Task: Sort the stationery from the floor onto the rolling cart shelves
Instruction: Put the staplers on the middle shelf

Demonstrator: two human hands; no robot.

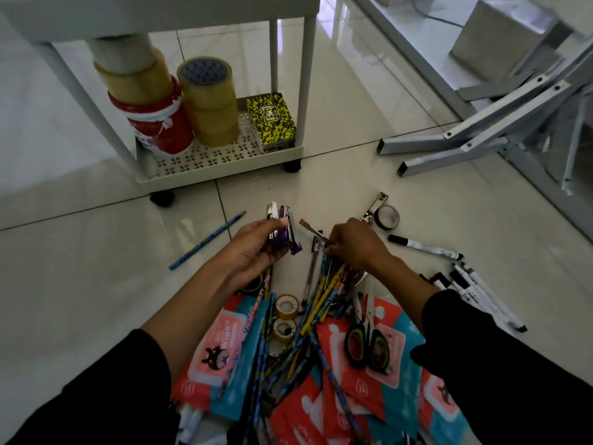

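Left hand (pixel 256 245) gripped two small staplers (pixel 280 226), one white, one purple. Right hand (pixel 354 242) pinched an orange-tipped tool (pixel 313 231) just above the pencil pile (pixel 321 303) under both hands. Ahead of the hands, the cart's bottom shelf (pixel 205 159) held stacked tape rolls (pixel 208 101), a red roll (pixel 160 126) and a yellow notebook (pixel 271 122). Markers (pixel 423 247) lay right of the right hand; a lone blue pencil (pixel 207 240) left of the left hand.

We see bare tile (pixel 96 252) between the stationery pile (pixel 308 332) and the rolling cart (pixel 221 162), crossed only by a lone blue pencil (pixel 207 240). The cart's bottom shelf (pixel 205 159) is crowded at the back by tape rolls (pixel 207 101) and a yellow notebook (pixel 271 122); its front strip lies free. Metal frame legs (pixel 455 149) block the right.
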